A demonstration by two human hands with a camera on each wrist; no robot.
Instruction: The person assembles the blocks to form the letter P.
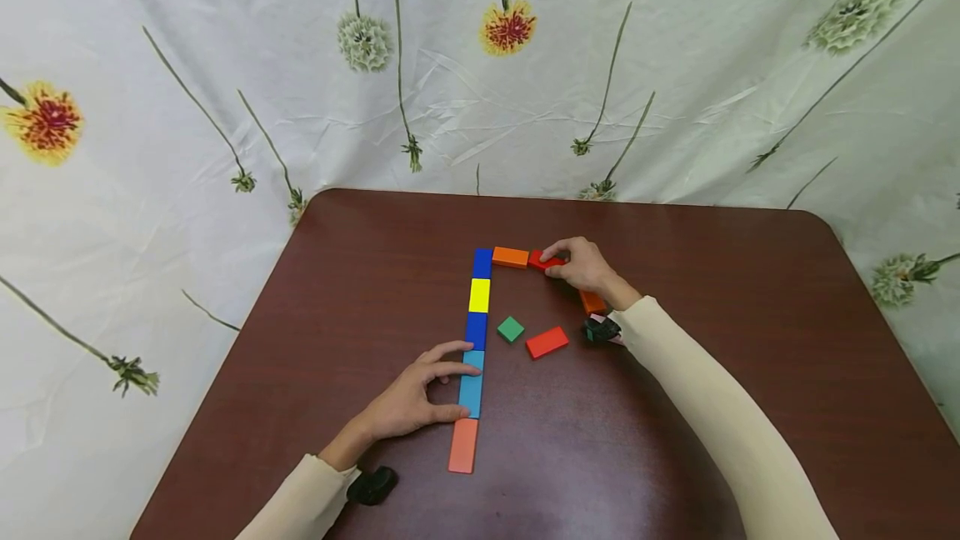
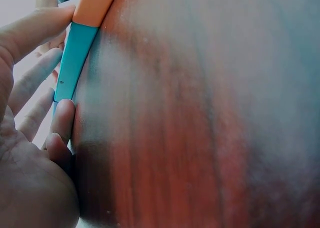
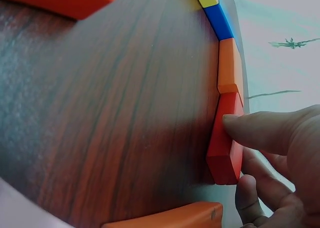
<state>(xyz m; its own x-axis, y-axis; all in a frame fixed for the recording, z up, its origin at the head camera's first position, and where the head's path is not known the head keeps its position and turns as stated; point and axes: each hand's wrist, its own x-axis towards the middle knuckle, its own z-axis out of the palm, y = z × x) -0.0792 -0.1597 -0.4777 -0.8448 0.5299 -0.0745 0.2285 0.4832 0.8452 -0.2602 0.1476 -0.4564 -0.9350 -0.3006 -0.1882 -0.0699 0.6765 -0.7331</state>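
Observation:
A straight row of flat blocks runs up the table, with a salmon block (image 1: 463, 446) at its near end and a light blue block (image 1: 471, 397) beyond it. My left hand (image 1: 415, 394) rests beside this row, fingers extended, its thumb and fingertips touching around the light blue block. Farther up lie a blue block (image 1: 476, 330), a yellow block (image 1: 479, 296) and another blue block (image 1: 482, 263). An orange block (image 1: 510, 257) turns rightward from the top. Against its end, my right hand (image 1: 583, 265) pinches a red block (image 3: 224, 135) between thumb and fingers.
Right of the row lie a green block (image 1: 511, 329) and a loose red block (image 1: 547, 342). Another orange block (image 1: 592, 302) sits under the right wrist, with a pink piece partly hidden below it. A flowered white cloth (image 1: 480, 107) hangs behind the brown table (image 1: 360, 273).

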